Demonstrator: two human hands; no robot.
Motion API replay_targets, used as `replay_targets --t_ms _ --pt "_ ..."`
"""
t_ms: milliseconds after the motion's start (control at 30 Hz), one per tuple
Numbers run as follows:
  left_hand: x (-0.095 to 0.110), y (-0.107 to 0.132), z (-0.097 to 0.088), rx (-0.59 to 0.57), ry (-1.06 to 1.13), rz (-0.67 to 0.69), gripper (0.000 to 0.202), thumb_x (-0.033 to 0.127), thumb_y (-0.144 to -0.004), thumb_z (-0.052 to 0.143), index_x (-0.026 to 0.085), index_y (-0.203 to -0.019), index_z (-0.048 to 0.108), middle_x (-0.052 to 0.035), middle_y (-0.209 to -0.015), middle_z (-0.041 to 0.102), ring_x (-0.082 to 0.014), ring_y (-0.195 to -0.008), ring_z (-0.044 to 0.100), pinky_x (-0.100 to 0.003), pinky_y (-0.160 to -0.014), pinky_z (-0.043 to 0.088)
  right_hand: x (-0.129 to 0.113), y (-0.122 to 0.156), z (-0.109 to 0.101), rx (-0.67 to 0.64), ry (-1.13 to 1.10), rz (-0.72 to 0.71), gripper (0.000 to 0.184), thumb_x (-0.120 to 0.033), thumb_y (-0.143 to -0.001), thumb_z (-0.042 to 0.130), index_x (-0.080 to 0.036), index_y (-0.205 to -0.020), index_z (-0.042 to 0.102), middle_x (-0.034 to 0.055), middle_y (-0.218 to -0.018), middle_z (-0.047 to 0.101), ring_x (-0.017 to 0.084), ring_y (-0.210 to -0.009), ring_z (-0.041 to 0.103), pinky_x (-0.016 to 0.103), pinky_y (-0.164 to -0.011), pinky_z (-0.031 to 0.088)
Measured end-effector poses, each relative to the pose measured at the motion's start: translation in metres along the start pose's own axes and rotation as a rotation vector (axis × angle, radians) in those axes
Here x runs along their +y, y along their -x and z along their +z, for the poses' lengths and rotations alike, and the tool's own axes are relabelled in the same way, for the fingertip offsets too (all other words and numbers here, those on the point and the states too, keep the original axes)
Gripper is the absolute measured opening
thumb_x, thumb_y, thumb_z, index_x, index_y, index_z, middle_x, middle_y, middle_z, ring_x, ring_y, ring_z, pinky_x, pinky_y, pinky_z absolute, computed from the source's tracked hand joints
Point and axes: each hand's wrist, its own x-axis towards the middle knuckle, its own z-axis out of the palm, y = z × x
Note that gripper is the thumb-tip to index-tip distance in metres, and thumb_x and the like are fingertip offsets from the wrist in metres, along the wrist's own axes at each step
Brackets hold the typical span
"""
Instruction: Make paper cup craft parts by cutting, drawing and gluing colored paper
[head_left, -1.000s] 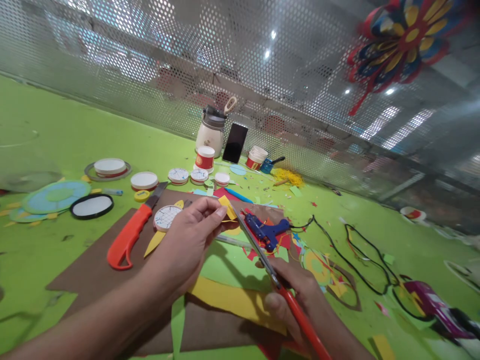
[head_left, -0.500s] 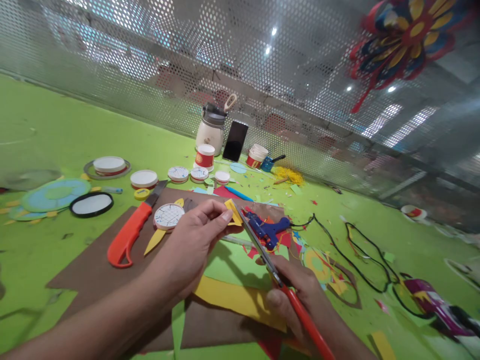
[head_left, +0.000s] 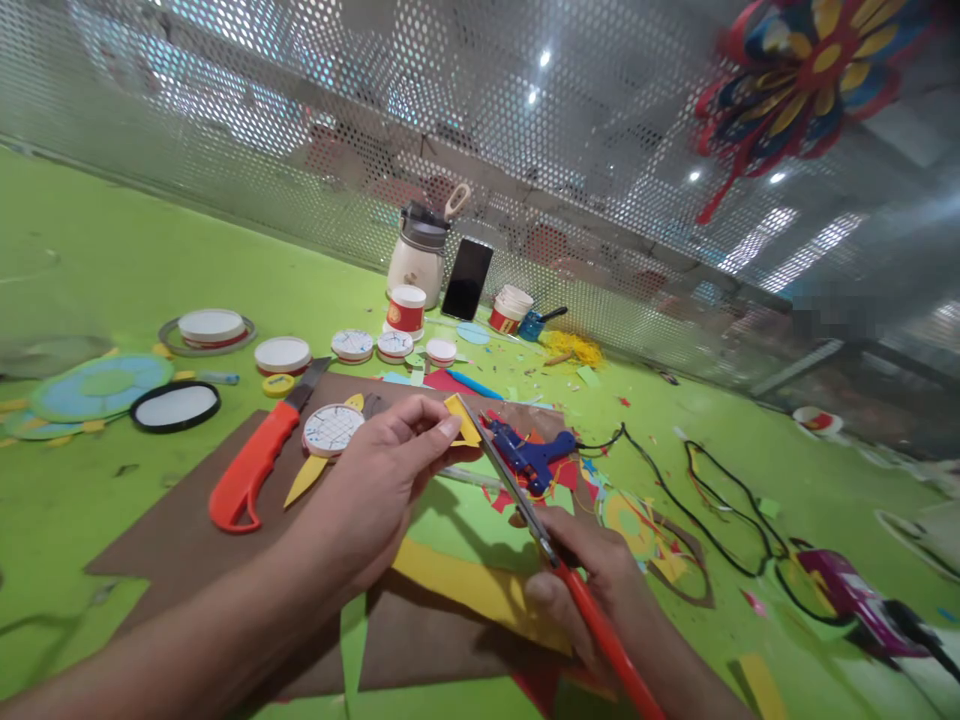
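Note:
My left hand (head_left: 375,490) pinches a small yellow paper piece (head_left: 461,422) between thumb and fingers, held above the table. My right hand (head_left: 589,590) is closed round the red handles of a pair of scissors (head_left: 525,510). The scissor blades run up along the right edge of the yellow piece. Under both hands lie sheets of yellow paper (head_left: 480,590) and green paper (head_left: 457,525) on a brown card sheet (head_left: 187,530).
An orange-handled knife (head_left: 251,470) and a round gridded disc (head_left: 332,430) lie on the brown card. A blue glue gun (head_left: 529,455) lies behind the scissors, with its black cord (head_left: 720,510) looping right. Lids, cups, a jar (head_left: 418,255) and a phone (head_left: 466,280) stand by the perforated wall.
The view has shifted slightly. My hands hold the same grip; the scissor blades have closed a little further along the yellow piece.

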Motion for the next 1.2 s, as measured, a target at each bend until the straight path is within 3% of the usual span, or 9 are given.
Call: replay_targets --t_ms 300,533,633,733,933,1033,1200 --pt "0.0 0.002 0.003 -0.022 -0.027 -0.066 0.014 0.021 -0.082 0.064 0.017 -0.072 0.054 0.0032 -0.071 0.062 -0.008 -0.07 0.059 -0.021 -0.071 0.05 0.0 0.0 -0.001 -0.009 -0.015 -0.006 0.047 -0.056 -0.086 0.048 -0.016 -0.103 0.065 -0.0027 -0.063 0.045 0.011 -0.054 0.039 0.022 -0.049 0.032" --pt "-0.002 0.001 0.0 -0.012 -0.065 -0.047 0.013 0.022 -0.082 0.063 0.017 -0.073 0.055 0.0041 -0.071 0.058 -0.0087 -0.073 0.061 -0.022 -0.075 0.049 0.009 0.001 0.004 0.085 0.062 -0.022 0.05 -0.059 -0.086 0.046 -0.016 -0.102 0.067 -0.0041 -0.057 0.039 0.011 -0.048 0.033 0.023 -0.045 0.029" --pt "-0.004 -0.001 -0.001 -0.016 -0.078 -0.066 0.014 0.022 -0.081 0.063 0.017 -0.073 0.054 0.004 -0.068 0.055 -0.0114 -0.076 0.062 -0.025 -0.078 0.05 0.017 -0.001 0.002 0.136 0.141 -0.026 0.051 -0.057 -0.085 0.047 -0.015 -0.106 0.066 -0.0031 -0.057 0.043 0.011 -0.048 0.036 0.024 -0.046 0.03" --pt "-0.004 -0.003 -0.002 -0.048 -0.073 -0.076 0.015 0.021 -0.08 0.063 0.016 -0.07 0.054 0.0016 -0.071 0.058 -0.0132 -0.073 0.062 -0.027 -0.073 0.052 0.024 -0.003 -0.001 0.107 0.159 -0.007 0.051 -0.057 -0.085 0.047 -0.016 -0.109 0.065 -0.0015 -0.06 0.049 0.013 -0.051 0.042 0.024 -0.048 0.032" --pt "-0.003 -0.007 -0.006 -0.028 -0.128 -0.065 0.013 0.023 -0.079 0.065 0.016 -0.071 0.057 0.0005 -0.073 0.058 -0.0108 -0.07 0.056 -0.022 -0.068 0.049 0.019 -0.002 -0.008 0.012 0.018 0.101 0.041 -0.048 -0.087 0.049 -0.016 -0.108 0.064 0.0044 -0.078 0.061 0.018 -0.067 0.054 0.025 -0.053 0.038" --pt "-0.004 -0.007 -0.007 0.003 -0.136 -0.069 0.013 0.026 -0.078 0.066 0.017 -0.074 0.058 0.0015 -0.074 0.057 -0.0095 -0.07 0.054 -0.021 -0.067 0.046 0.012 -0.003 -0.013 -0.026 -0.031 0.159 0.034 -0.043 -0.088 0.052 -0.016 -0.105 0.063 0.0036 -0.076 0.06 0.017 -0.068 0.054 0.025 -0.056 0.04" --pt "-0.008 0.0 -0.001 -0.091 -0.211 -0.168 0.014 0.029 -0.077 0.069 0.019 -0.077 0.059 0.0033 -0.072 0.057 -0.0093 -0.068 0.052 -0.021 -0.064 0.04 0.005 -0.009 -0.014 0.079 -0.3 0.185 0.028 -0.034 -0.087 0.058 -0.019 -0.11 0.056 0.0004 -0.076 0.058 0.015 -0.068 0.057 0.025 -0.063 0.047"
